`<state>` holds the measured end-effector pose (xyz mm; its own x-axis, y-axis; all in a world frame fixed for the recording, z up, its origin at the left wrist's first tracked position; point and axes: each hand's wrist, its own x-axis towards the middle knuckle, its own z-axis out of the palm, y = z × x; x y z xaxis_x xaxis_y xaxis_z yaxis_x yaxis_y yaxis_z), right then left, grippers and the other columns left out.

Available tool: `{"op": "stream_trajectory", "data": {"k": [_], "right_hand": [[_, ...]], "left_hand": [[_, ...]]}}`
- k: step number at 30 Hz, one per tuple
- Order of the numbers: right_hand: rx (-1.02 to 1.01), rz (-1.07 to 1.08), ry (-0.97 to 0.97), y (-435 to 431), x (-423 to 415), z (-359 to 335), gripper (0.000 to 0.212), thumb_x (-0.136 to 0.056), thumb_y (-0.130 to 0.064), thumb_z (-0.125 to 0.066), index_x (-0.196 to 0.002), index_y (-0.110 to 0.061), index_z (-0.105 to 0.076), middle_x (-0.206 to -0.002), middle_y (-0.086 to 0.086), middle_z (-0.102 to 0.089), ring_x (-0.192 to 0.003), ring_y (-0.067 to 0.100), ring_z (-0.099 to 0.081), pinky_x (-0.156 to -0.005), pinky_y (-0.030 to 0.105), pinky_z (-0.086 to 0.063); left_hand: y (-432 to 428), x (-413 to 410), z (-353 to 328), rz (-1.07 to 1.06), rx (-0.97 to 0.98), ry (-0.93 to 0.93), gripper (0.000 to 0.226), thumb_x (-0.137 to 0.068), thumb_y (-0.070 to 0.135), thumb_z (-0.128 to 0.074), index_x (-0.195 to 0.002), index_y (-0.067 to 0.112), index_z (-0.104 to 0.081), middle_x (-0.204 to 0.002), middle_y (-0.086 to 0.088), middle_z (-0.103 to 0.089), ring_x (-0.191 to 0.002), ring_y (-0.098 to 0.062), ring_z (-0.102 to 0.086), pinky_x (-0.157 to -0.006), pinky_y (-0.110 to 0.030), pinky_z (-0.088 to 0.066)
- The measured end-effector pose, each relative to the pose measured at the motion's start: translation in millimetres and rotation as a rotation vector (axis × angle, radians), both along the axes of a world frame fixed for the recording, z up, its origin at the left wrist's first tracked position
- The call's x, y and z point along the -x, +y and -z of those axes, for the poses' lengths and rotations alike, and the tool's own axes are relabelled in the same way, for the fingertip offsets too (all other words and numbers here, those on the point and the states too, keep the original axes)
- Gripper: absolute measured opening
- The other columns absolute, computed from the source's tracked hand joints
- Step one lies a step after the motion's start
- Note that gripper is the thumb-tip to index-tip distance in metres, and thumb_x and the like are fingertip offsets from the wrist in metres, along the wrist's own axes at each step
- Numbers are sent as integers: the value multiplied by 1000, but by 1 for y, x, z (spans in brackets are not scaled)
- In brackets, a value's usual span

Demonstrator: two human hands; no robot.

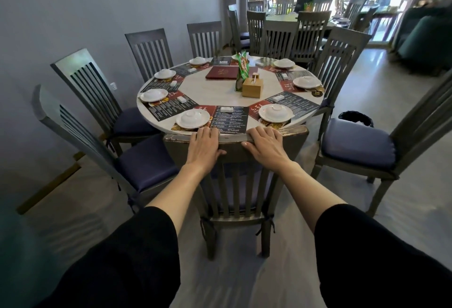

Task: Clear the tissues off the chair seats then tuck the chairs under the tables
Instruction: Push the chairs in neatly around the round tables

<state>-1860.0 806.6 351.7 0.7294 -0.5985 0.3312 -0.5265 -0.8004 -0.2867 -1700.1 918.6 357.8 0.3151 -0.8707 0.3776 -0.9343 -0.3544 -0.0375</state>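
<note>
A grey slatted chair (pixel 234 185) with a blue seat cushion stands right in front of me, its top rail against the edge of the round white table (pixel 220 97). My left hand (pixel 204 146) and my right hand (pixel 265 146) both grip that top rail, fingers curled over its far side and thumbs on the near side. The chair's seat is mostly under the table. No tissue shows on any seat in view.
A chair (pixel 146 170) at near left and another (pixel 359 148) at near right stand pulled out, blue seats exposed. More chairs ring the table, which holds plates, placemats, a menu and a wooden tissue box (pixel 252 87). A black bin (pixel 355 118) sits at right. A person stands far back.
</note>
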Motion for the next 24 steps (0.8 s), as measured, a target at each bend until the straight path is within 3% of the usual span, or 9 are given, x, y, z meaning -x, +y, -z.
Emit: {"op": "stream_trajectory", "data": {"k": [13,16,20,24], "right_hand": [[57,0,-27,1,26,3,37,-95,-49,-41,-123,-24,-48,-121,-3,-53,-119,20,-41,-104,39,-21],[56,29,-21,5,21,0,38,-97,-44,-42,-125,-20,-49,-126,2,-53,-124,22,-42,-109,40,-20],[93,75,-39,14,18,5,43,-98,-37,-42,-135,-14,-44,-138,6,-48,-134,24,-35,-115,43,-15],[170,90,-21,20,33,15,53,-99,-32,-42,-147,-13,-29,-152,9,-32,-143,26,-22,-117,41,-11]], "left_hand": [[5,28,4,-17,30,62,49,-84,43,-62,-120,15,-43,-121,-5,-50,-113,-23,-43,-101,-37,-31],[0,33,-6,-69,-71,107,55,-85,42,-61,-127,15,-38,-129,-10,-46,-120,-28,-39,-105,-42,-28],[-12,54,-17,-104,-223,127,57,-88,31,-57,-135,16,-30,-138,-15,-39,-129,-37,-31,-109,-60,-16],[-18,83,-12,-104,-169,124,57,-87,22,-58,-137,13,-32,-140,-17,-40,-132,-37,-31,-111,-61,-15]]}}
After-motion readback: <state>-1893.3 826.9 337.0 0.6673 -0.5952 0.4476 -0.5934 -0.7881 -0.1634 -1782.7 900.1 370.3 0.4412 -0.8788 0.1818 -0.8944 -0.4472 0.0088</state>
